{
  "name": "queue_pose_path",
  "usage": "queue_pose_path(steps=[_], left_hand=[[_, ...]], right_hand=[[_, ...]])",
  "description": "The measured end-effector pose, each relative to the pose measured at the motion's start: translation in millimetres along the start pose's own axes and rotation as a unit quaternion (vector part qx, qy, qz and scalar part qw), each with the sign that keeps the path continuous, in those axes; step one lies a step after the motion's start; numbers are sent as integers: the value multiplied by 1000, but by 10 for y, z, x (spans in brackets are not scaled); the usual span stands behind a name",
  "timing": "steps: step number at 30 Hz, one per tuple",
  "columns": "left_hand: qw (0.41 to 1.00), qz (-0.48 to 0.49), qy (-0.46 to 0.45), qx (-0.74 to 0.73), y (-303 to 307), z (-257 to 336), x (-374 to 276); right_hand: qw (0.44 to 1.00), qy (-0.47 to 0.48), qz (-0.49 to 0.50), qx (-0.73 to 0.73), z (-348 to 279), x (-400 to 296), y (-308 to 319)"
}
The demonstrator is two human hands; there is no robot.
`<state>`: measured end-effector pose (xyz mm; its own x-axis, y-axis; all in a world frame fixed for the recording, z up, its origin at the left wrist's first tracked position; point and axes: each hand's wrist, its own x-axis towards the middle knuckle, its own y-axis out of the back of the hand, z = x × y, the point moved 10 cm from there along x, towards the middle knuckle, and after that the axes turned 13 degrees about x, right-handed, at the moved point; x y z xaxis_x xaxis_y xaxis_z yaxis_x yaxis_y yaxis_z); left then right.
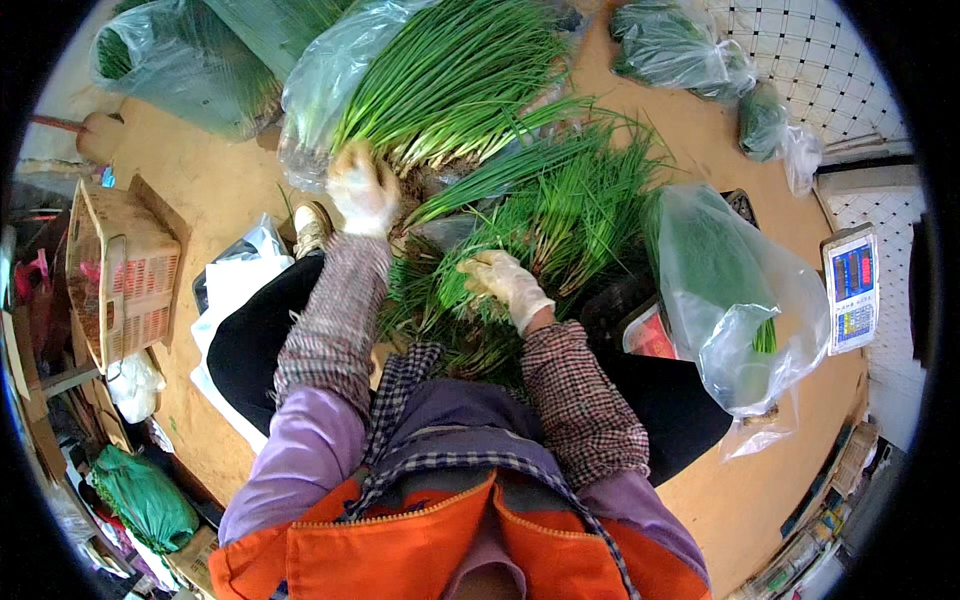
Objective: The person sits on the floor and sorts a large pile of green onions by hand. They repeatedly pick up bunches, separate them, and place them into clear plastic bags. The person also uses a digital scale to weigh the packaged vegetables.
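Observation:
My left hand (364, 187), in a whitish glove and blurred, is at the left end of a large heap of green onions (457, 71). Its fingers are bent near the pale stem ends; I cannot tell whether they grip any. My right hand (506, 283), gloved as well, hovers over or touches a pile of fine leafy greens (450, 300) in front of my lap. Whether it holds some is hidden under the fingers. Between and beyond my hands, loose bunches of thin green stalks (574, 232) lie with their reddish root ends towards me. A clear plastic bag (315, 97) partly wraps the onions.
To the right, a plastic bag of greens (705, 262) leans by a digital scale (851, 289). Bagged greens (187, 71) lie at the far left, others (682, 52) far right. A plastic crate (127, 270) stands left; a green bag (142, 499) lies at lower left.

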<state>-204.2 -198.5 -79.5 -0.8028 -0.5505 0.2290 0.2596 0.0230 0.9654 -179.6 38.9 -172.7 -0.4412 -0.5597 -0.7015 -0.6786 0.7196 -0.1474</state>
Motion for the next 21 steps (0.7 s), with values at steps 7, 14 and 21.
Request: queue_pose_path(steps=[7, 14, 21], left_hand=[[972, -228, 11, 48, -1064, 73, -1022], [498, -431, 118, -743, -100, 1220, -1077], [415, -386, 101, -818, 563, 1606, -1401]], right_hand=[[998, 20, 5, 59, 57, -58, -61], [960, 160, 110, 201, -311, -358, 433], [873, 336, 31, 352, -1144, -1081, 402]])
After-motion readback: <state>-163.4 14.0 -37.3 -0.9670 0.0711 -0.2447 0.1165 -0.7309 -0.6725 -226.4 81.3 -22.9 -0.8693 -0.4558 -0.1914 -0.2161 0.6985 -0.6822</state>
